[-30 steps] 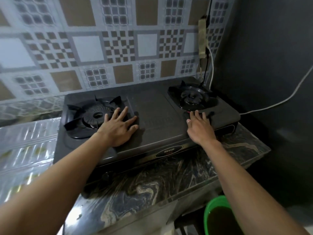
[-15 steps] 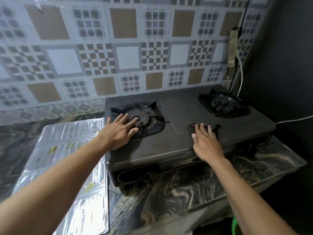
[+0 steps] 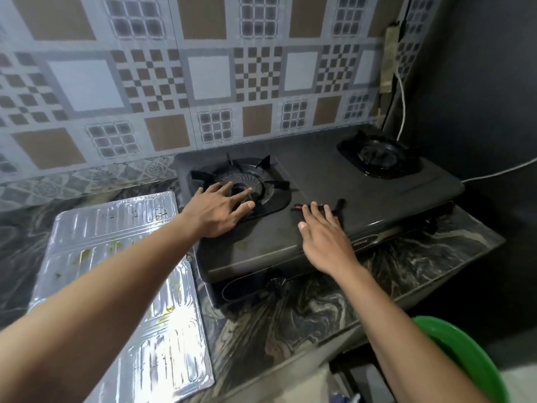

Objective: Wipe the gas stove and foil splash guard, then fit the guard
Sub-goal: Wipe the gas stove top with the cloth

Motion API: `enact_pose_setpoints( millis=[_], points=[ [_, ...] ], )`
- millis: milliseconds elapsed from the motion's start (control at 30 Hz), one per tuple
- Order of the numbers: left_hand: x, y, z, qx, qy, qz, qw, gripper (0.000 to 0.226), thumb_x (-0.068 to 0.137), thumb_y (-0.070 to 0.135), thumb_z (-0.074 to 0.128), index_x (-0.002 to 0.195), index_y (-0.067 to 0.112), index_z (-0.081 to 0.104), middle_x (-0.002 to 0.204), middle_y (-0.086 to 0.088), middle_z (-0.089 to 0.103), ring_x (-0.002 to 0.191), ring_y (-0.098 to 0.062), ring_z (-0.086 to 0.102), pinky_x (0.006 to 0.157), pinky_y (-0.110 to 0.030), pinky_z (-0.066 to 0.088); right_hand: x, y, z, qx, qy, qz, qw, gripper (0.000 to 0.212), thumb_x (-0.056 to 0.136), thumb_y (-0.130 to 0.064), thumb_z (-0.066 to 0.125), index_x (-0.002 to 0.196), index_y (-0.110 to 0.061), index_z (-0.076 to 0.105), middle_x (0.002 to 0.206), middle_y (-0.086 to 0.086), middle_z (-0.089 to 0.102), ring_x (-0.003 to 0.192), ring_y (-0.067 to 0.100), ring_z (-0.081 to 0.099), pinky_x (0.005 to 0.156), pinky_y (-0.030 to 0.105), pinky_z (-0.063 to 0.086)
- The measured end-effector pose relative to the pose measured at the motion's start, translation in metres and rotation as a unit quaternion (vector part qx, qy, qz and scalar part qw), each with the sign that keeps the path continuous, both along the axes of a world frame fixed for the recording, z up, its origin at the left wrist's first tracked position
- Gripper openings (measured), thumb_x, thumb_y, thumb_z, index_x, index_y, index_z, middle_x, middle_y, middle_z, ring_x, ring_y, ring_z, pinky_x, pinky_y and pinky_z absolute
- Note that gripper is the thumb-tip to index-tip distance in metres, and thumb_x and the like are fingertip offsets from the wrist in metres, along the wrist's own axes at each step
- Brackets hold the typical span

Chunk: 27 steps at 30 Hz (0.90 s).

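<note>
Since a second ago, the gas stove (image 3: 334,199) has shifted rightward along the marble counter (image 3: 305,315), exposing the foil splash guard (image 3: 116,257) lying flat beside it, yellow-stained. Left hand (image 3: 220,210) and right hand (image 3: 325,237) rest open and empty on the stovetop. Judgement: guard wiping and fitting remain outstanding.

Both arms reach forward; the left hand (image 3: 216,210) lies flat with fingers spread, the right hand (image 3: 325,237) flat, fingers together.
</note>
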<state>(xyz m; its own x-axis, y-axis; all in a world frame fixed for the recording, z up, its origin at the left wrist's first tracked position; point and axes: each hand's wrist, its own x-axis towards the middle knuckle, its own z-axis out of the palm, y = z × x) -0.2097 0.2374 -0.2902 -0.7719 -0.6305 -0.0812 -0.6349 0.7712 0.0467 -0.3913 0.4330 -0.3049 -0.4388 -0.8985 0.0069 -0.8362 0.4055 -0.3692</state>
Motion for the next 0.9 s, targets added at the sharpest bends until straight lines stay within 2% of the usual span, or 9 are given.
enact_pose_setpoints(
  millis=[100, 233, 433, 567, 733, 900],
  points=[
    [-0.001, -0.006, -0.002, 0.001, 0.007, -0.01, 1.0, 0.078, 0.084, 0.082, -0.004, 0.154, 0.052, 0.012, 0.166, -0.01, 0.019, 0.151, -0.035, 0.02, 0.118, -0.059, 0.024, 0.028, 0.004, -0.002, -0.013, 0.0, 0.023, 1.0, 0.054, 0.107, -0.034, 0.024, 0.157, -0.016, 0.02, 0.165, 0.001, 0.011, 0.152, 0.021, 0.0, 0.123, 0.039, 0.004],
    [-0.002, -0.012, -0.008, -0.003, 0.014, -0.02, 1.0, 0.086, 0.078, 0.087, -0.01, 0.154, 0.051, 0.009, 0.163, -0.011, 0.027, 0.15, -0.034, 0.025, 0.116, -0.057, 0.028, 0.074, 0.01, -0.009, -0.044, 0.013, 0.071, 0.996, 0.054, 0.107, -0.033, 0.024, 0.157, -0.015, 0.018, 0.165, 0.001, 0.011, 0.152, 0.02, -0.002, 0.123, 0.037, 0.001],
    [-0.004, -0.013, -0.001, 0.021, 0.026, -0.023, 0.999, 0.076, 0.083, 0.086, 0.006, 0.153, 0.055, 0.007, 0.164, -0.01, 0.026, 0.146, -0.037, 0.032, 0.115, -0.055, 0.031, 0.092, 0.015, -0.011, -0.067, 0.009, 0.091, 0.994, 0.053, 0.107, -0.032, 0.025, 0.157, -0.017, 0.019, 0.165, -0.001, 0.011, 0.152, 0.016, -0.001, 0.123, 0.033, 0.0],
    [-0.001, -0.021, -0.001, 0.039, 0.028, -0.039, 0.998, 0.079, 0.079, 0.091, 0.004, 0.15, 0.058, 0.012, 0.163, -0.006, 0.028, 0.147, -0.034, 0.031, 0.111, -0.064, 0.031, 0.066, 0.019, -0.011, -0.073, 0.0, 0.052, 0.996, 0.052, 0.107, -0.031, 0.028, 0.157, -0.018, 0.022, 0.165, -0.001, 0.013, 0.152, 0.016, 0.004, 0.123, 0.031, 0.002],
    [0.001, -0.024, 0.001, 0.057, 0.045, -0.064, 0.995, 0.078, 0.082, 0.089, 0.009, 0.151, 0.056, 0.019, 0.162, -0.003, 0.032, 0.146, -0.031, 0.034, 0.109, -0.064, 0.034, 0.034, 0.025, -0.013, -0.078, -0.01, -0.036, 0.996, 0.051, 0.107, -0.03, 0.028, 0.156, -0.016, 0.024, 0.165, 0.0, 0.014, 0.152, 0.017, 0.003, 0.122, 0.032, 0.002],
    [0.0, -0.028, 0.0, 0.08, 0.047, -0.063, 0.994, 0.08, 0.078, 0.093, 0.01, 0.149, 0.057, 0.023, 0.162, 0.004, 0.03, 0.148, -0.03, 0.029, 0.11, -0.07, 0.027, 0.06, 0.022, -0.016, -0.083, 0.01, -0.032, 0.996, 0.052, 0.107, -0.031, 0.026, 0.156, -0.015, 0.023, 0.165, 0.001, 0.014, 0.152, 0.019, 0.0, 0.123, 0.037, 0.003]
  ],
)
